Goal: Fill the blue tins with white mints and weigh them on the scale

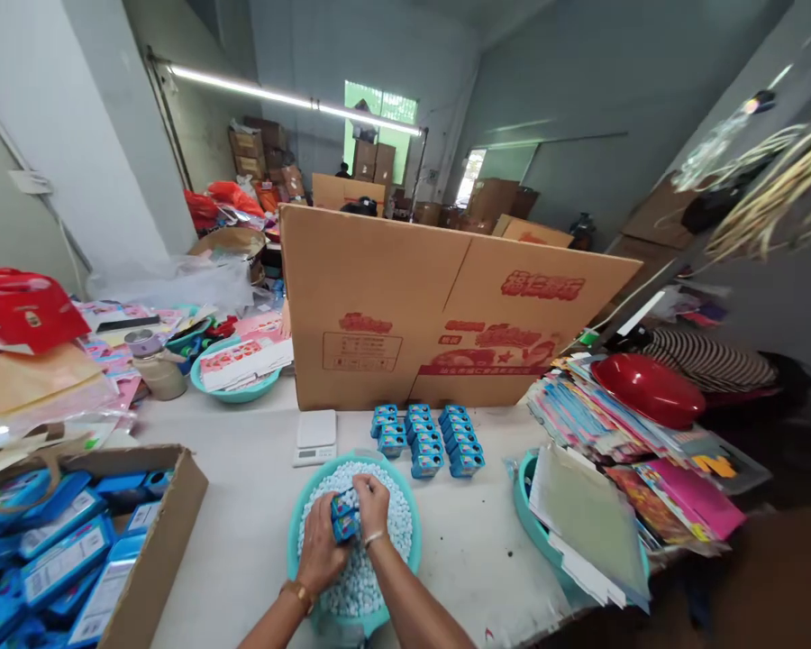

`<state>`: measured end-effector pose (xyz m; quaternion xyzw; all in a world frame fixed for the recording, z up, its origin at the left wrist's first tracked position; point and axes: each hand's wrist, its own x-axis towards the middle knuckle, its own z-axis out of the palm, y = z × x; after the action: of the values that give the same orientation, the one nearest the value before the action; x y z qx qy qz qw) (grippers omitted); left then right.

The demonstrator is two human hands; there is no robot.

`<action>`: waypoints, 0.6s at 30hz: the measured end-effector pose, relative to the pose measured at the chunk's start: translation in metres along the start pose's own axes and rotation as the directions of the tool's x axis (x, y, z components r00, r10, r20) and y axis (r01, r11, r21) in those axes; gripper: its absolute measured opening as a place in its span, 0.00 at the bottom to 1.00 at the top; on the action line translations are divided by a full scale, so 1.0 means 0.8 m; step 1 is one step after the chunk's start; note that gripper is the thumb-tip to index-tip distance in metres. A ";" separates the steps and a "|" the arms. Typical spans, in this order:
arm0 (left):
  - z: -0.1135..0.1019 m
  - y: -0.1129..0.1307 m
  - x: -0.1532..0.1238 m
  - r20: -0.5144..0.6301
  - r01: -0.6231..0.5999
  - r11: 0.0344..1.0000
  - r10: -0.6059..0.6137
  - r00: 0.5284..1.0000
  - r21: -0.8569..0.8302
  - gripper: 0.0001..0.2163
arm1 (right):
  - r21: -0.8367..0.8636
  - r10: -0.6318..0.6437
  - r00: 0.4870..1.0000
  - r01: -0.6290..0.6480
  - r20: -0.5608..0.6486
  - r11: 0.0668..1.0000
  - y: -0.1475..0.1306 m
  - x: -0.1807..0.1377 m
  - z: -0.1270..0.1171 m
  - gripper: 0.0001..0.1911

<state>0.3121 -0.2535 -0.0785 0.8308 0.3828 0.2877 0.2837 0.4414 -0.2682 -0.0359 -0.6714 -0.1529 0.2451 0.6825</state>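
Both hands meet over a teal basin [297, 541] at the near edge of the desk [243, 523]. The left hand [321, 550] and right hand [371, 505] jointly grasp 1 small blue box [344, 521], fingers closed around it from either side. The box sits just above the small white pellets [396, 514] that fill the basin. A bracelet shows on each wrist.

Beyond the basin, toward the desk's middle, stand rows of matching small blue boxes [427, 439]; the exact count cannot be told. Just left of them lies a white pocket scale [315, 437]. A large cardboard sheet [439, 315] stands upright behind both.

At the near left corner, an open carton [162, 550] holds flat blue packs [60, 559]. Along the right edge lie a second teal basin [523, 491] holding paper sheets, and stacked coloured printed cards [581, 406].
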 end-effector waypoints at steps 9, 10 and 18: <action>-0.007 0.001 0.012 0.032 -0.027 0.999 0.027 0.999 0.019 0.31 | 0.136 0.102 0.995 -0.100 -0.010 0.986 -0.010 0.001 0.002 0.12; -0.008 0.002 0.013 0.034 -0.025 1.000 0.024 0.999 0.016 0.31 | 0.144 0.100 0.995 -0.098 -0.008 0.985 -0.011 -0.001 0.002 0.12; -0.017 0.010 0.014 0.050 -0.003 1.000 0.005 0.999 -0.028 0.32 | 0.132 0.045 0.999 -0.047 0.017 0.990 -0.014 -0.021 0.005 0.13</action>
<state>0.3124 -0.2451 -0.0610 0.8344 0.3699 0.2728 0.3041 0.4270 -0.2735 -0.0228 -0.6262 -0.1256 0.2751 0.7186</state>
